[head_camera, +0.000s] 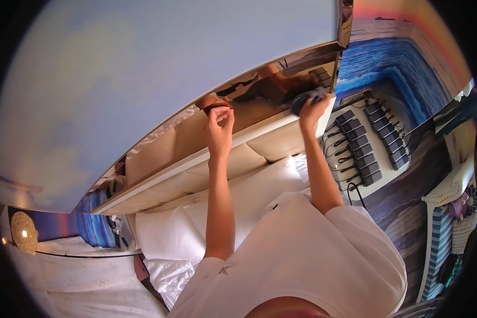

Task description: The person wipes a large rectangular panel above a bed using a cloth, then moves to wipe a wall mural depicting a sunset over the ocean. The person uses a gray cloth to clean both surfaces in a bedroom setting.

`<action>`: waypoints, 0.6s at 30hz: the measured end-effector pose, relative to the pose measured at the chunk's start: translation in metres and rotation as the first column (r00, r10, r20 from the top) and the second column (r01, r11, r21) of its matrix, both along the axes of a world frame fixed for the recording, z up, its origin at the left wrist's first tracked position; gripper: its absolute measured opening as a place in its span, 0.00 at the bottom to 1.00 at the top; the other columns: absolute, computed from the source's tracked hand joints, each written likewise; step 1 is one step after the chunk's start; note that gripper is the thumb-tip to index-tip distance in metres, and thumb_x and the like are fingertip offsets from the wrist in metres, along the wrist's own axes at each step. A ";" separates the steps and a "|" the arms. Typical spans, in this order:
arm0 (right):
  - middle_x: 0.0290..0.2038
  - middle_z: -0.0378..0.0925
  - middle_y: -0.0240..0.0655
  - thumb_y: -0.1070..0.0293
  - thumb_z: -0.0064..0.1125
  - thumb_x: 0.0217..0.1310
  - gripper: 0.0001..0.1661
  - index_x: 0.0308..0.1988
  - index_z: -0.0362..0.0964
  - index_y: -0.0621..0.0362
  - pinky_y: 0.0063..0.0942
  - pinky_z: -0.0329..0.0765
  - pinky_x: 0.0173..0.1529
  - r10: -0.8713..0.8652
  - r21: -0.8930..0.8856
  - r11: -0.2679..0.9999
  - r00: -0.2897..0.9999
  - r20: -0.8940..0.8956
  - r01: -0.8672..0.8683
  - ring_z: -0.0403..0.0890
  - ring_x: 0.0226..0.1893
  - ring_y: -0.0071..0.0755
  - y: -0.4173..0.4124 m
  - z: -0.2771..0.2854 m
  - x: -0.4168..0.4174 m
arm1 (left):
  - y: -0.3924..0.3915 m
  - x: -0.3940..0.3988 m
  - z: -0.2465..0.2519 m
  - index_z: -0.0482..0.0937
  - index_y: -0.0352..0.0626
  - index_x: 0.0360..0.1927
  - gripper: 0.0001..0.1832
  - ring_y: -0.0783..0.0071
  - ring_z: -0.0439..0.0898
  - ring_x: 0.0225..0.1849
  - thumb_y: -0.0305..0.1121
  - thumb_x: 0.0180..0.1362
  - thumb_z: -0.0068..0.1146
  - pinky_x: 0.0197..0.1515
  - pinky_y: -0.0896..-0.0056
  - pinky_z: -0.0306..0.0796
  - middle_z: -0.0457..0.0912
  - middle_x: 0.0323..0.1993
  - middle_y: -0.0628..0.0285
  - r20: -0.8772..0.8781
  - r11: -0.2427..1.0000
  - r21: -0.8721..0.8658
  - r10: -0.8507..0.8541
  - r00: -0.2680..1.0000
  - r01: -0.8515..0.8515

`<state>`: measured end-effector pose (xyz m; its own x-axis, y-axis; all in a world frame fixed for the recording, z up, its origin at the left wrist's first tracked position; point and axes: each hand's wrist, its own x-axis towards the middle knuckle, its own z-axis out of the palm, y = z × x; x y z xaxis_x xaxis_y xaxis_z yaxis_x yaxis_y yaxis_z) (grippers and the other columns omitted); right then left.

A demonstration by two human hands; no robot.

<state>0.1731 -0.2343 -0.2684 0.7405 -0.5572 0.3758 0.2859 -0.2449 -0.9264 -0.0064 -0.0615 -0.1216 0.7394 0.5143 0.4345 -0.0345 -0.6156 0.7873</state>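
Note:
My right hand (315,109) grips a dark, motion-blurred bundle (305,100), perhaps a cloth, close to a mirrored strip (258,89) above the headboard. To its left, my left hand (220,129) is raised at the same strip, thumb and fingertips curled close together. Whether anything small sits between those fingertips is hidden. Both hands are reflected in the glossy surface. Beneath them runs the white ledge (171,168) of a padded cream headboard (226,165).
White pillows (169,232) lie against the headboard. On the right, a white nightstand (385,163) carries several dark boxes (359,149) with cables. A sky-patterned panel (143,71) spans the upper left. A woven round lamp (24,232) hangs at far left; a white shelf (449,190) stands far right.

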 end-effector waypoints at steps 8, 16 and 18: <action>0.41 0.70 0.50 0.79 0.61 0.48 0.18 0.43 0.71 0.61 0.41 0.72 0.51 0.339 -0.226 0.937 0.852 0.400 -0.266 0.74 0.45 0.55 0.041 0.104 -0.058 | -0.002 -0.004 -0.011 0.74 0.39 0.48 0.20 0.65 0.80 0.47 0.32 0.54 0.68 0.56 0.64 0.70 0.82 0.43 0.55 0.003 0.996 0.086 -0.033 0.999 0.033; 0.45 0.72 0.50 0.82 0.56 0.54 0.19 0.48 0.69 0.65 0.39 0.70 0.55 -0.004 0.064 0.998 0.989 0.149 -0.005 0.73 0.47 0.55 -0.007 0.076 0.003 | 0.001 -0.005 -0.012 0.73 0.39 0.48 0.20 0.65 0.80 0.46 0.28 0.53 0.67 0.56 0.64 0.70 0.82 0.44 0.56 0.046 0.997 0.027 -0.076 0.996 0.075; 0.43 0.74 0.47 0.82 0.57 0.53 0.16 0.45 0.72 0.64 0.38 0.70 0.54 0.052 0.062 0.995 0.949 0.311 -0.075 0.74 0.47 0.53 0.002 0.115 -0.007 | -0.002 -0.005 -0.014 0.74 0.39 0.49 0.20 0.65 0.80 0.46 0.27 0.53 0.67 0.56 0.64 0.70 0.82 0.44 0.57 0.059 0.996 0.072 -0.060 0.996 0.056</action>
<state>0.1665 -0.2320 -0.1538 0.6295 -0.5469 0.5519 0.5730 -0.1530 -0.8052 -0.0110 -0.0637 -0.1351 0.7379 0.4377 0.5137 -0.1188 -0.6650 0.7373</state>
